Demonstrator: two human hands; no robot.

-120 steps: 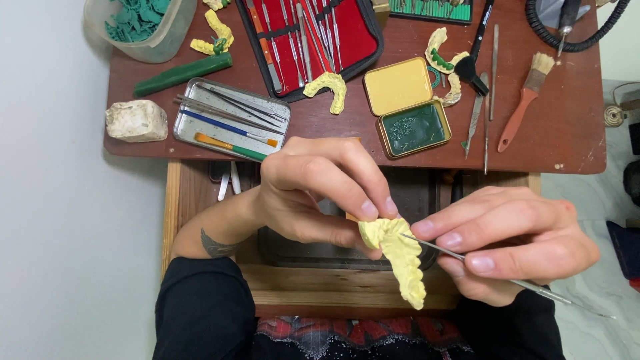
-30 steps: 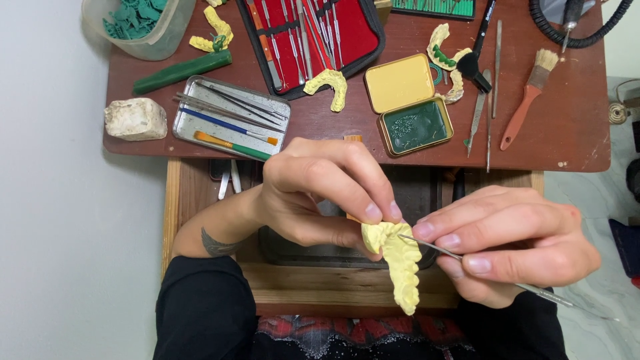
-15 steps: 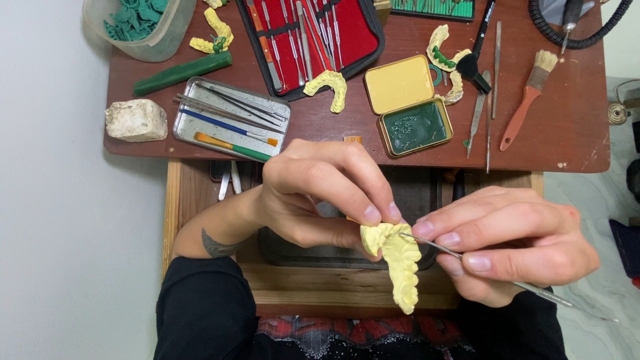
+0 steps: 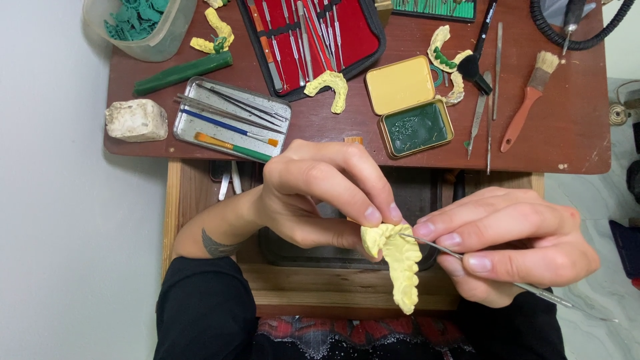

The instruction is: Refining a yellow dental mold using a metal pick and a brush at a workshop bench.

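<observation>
Little has changed since the earlier frames. The left hand (image 4: 320,197) still pinches the yellow tooth cast (image 4: 399,259) by its upper end between thumb and fingers, just in front of the counter (image 4: 573,137) edge. The cast now hangs slightly lower and straighter. The right hand (image 4: 513,247) keeps its fingers pressed together around a thin metal pick (image 4: 493,272), whose tip touches the cast's upper right edge as before.

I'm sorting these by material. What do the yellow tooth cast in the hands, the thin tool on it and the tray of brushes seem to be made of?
Yellow tooth cast: probably dental plaster, matte and chalky. Thin tool: apparently steel, slim, grey, glinting. Tray: seemingly brushed metal, dull silver with reflective walls.
</observation>
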